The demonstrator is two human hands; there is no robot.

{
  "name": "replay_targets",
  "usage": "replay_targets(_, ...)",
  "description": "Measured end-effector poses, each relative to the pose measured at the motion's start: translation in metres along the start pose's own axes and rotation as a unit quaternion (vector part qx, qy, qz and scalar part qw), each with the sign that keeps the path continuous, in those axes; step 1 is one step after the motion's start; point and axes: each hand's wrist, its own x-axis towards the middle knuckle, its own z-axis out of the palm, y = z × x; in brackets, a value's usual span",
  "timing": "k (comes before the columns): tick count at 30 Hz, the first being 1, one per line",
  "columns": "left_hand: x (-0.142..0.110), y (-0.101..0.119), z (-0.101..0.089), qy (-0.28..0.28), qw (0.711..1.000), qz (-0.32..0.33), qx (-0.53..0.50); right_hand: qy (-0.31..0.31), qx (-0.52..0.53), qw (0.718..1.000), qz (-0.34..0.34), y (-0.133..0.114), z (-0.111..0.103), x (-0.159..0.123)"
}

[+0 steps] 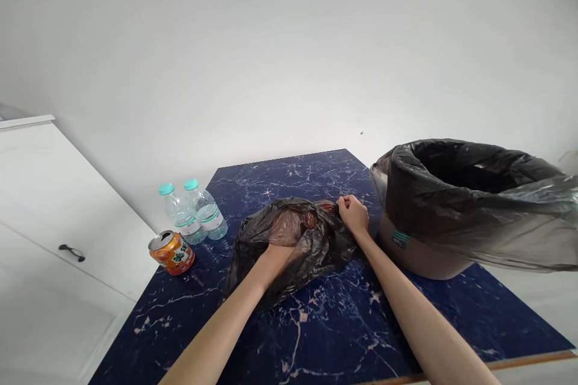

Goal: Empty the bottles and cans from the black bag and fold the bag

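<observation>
A thin black garbage bag [289,271] lies crumpled on the dark blue marbled tabletop. My left hand [289,225] reaches inside it and shows dimly through the film. Its fingers are too covered to tell how they are held. At the bag's right end, my right hand [353,213] is closed with the fingers curled, pinching the edge of the bag. To the right stands a trash bin [424,258] with a black liner [428,204] folded over its rim and hanging loosely off the right side.
Two clear water bottles [180,216] with turquoise caps stand at the left table edge. Near them is an opened orange drink can [174,252]. A white cabinet [49,222] is at far left, and a white wall [289,60] rises behind the table [293,171].
</observation>
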Motion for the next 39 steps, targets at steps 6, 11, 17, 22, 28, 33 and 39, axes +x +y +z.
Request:
replay_targets(6, -0.004, 0.011, -0.001, -0.004, 0.999, -0.018, 0.029, 0.012, 0.015, 1.0, -0.003, 0.0, 0.001, -0.001)
replay_targets(11, -0.035, 0.013, -0.029, 0.003, 1.0, 0.007, 0.008, 0.032, 0.033, 0.999, 0.0, 0.002, -0.001, 0.001)
replay_targets(17, -0.094, 0.009, -0.107, 0.003, 0.988, -0.136, -0.075, 0.047, 0.058, 0.997, 0.001, 0.005, -0.002, 0.003)
replay_targets(22, -0.148, -0.008, -0.156, 0.078, 0.92, -0.35, -0.16, 0.05, 0.068, 0.996, -0.002, 0.006, 0.0, 0.003)
replay_targets(28, -0.184, -0.018, -0.159, 0.229, 0.814, -0.405, -0.349, 0.056, 0.069, 0.996, -0.008, 0.007, 0.001, 0.002)
replay_targets(33, -0.193, -0.026, -0.156, 0.228, 0.758, -0.393, -0.468, 0.055, 0.069, 0.996, -0.018, 0.009, 0.002, 0.002)
replay_targets(39, -0.186, -0.019, -0.166, 0.287, 0.841, -0.431, -0.156, 0.051, 0.066, 0.996, -0.021, 0.011, 0.003, 0.002)
